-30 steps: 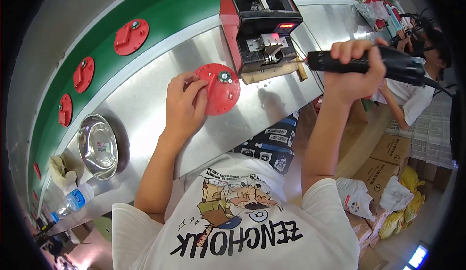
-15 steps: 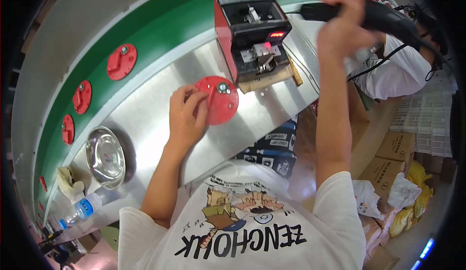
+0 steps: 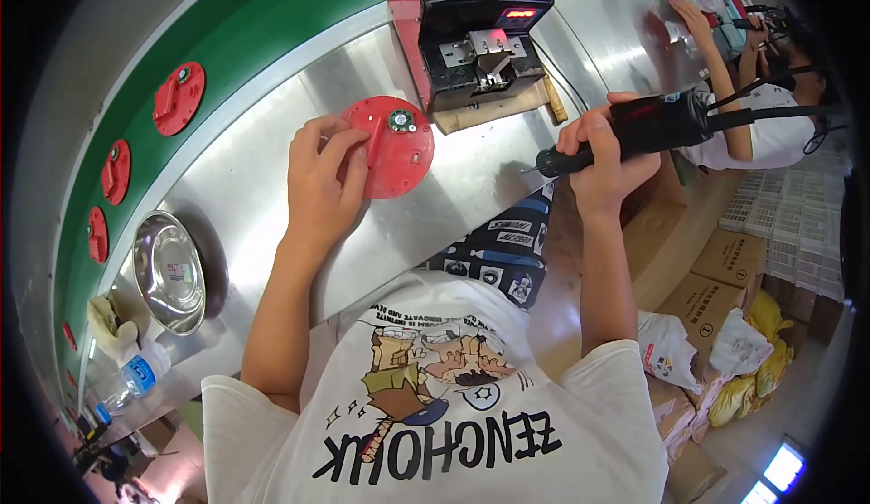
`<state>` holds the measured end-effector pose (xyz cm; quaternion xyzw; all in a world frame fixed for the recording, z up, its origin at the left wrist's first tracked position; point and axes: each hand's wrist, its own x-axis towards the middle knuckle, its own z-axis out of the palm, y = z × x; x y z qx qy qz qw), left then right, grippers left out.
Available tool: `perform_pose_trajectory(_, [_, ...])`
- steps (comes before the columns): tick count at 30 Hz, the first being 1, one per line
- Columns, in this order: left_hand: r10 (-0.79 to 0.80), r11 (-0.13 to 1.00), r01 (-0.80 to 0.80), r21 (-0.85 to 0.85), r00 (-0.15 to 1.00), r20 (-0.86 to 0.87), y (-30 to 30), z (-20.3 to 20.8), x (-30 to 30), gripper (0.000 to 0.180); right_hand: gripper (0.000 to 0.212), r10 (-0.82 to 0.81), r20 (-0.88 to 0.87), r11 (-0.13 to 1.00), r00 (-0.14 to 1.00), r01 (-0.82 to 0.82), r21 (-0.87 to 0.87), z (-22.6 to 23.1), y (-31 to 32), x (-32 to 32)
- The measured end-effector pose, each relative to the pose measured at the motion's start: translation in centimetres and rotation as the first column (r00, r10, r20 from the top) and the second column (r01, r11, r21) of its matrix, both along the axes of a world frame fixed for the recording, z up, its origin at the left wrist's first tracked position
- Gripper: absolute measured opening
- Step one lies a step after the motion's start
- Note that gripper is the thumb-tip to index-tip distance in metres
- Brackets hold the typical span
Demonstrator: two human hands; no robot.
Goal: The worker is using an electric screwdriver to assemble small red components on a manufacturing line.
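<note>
A red disc [image 3: 410, 161] lies flat on a metal table [image 3: 256, 198], just beside a black-and-red machine [image 3: 480, 5]. Its raised block [image 3: 376, 141] is held by the left hand [image 3: 323, 178], fingers narrowly bent. A black electric screwdriver [image 3: 657, 123] is gripped in the right hand [image 3: 605, 161], its bit [image 3: 529, 170] apart from the disc. Steadying seems the step in hand; next, the bit apparently needs to be lined up upright over the disc.

Red disc [image 3: 408, 167], lying flat at 11 o'clock from centre: raised block [image 3: 374, 147] at 9, round green board [image 3: 400, 121] at 1. Black corded driver [image 3: 660, 125], at 2 o'clock: held aslant, clear of the disc.
</note>
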<state>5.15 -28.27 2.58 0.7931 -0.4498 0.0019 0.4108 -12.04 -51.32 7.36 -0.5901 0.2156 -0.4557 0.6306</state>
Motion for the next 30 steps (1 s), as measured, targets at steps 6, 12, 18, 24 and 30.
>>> perform_pose_trajectory(6, [0.009,0.999,-0.010,0.030,1.000,0.005,-0.2,-0.2,-0.2,0.019,0.030,0.008,0.052,0.997,0.999,-0.012,0.079,-0.9,-0.1,2.1])
perform_pose_trajectory(12, [0.004,0.999,-0.004,0.044,1.000,-0.004,-0.2,-0.4,-0.1,0.020,0.031,-0.025,0.128,1.000,0.991,0.024,0.009,-2.2,-0.4,4.8])
perform_pose_trajectory(18, [-0.020,0.997,0.020,0.079,1.000,-0.001,0.0,-0.2,-0.2,0.021,0.033,-0.004,0.122,1.000,0.993,0.003,0.007,-2.0,-0.1,5.5])
perform_pose_trajectory(24, [-0.020,0.997,0.019,0.072,1.000,0.014,-0.3,-0.3,-0.2,0.020,0.033,0.003,0.223,1.000,0.975,-0.010,0.027,1.8,-0.5,5.8])
perform_pose_trajectory(30, [-0.018,0.998,0.016,0.055,0.999,0.031,-0.4,-0.4,-0.2,0.020,0.028,0.116,0.388,0.987,0.914,-0.063,-0.145,7.9,-1.9,8.0])
